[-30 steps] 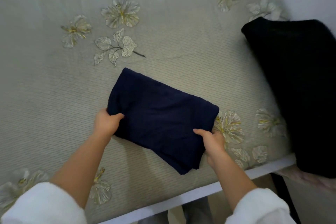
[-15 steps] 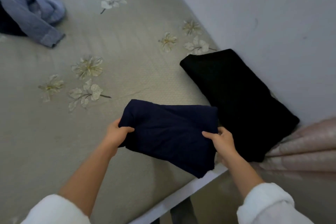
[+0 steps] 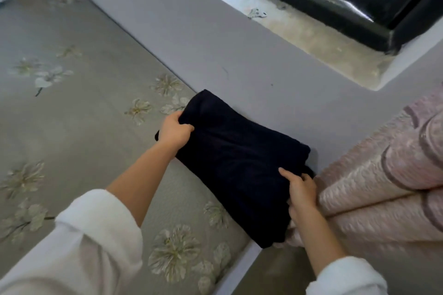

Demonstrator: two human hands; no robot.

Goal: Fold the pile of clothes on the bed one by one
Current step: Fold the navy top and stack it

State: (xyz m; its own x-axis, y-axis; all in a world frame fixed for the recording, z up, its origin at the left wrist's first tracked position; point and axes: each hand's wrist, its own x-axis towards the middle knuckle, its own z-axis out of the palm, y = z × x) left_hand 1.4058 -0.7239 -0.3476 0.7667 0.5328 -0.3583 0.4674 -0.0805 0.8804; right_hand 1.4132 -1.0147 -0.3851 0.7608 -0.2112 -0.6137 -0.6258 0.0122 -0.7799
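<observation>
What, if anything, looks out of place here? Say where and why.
The folded navy garment, gripped by left hand and right hand, sits slanted, and its near corner appears to overhang the bed edge.

Lilac wall, dusty window sill, black window frame, pink curtain

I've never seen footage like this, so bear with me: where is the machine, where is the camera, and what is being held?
There is no machine: these are a person's two bare hands, in white sleeves. The one picture comes from a camera worn on the head, looking down. The surface is a bed with a flowered cover, against a grey wall below a window sill. The left hand and the right hand each grip one end of a folded dark cloth, fingers curled round its edges, near the wall. Just right of it is pink fabric.
</observation>
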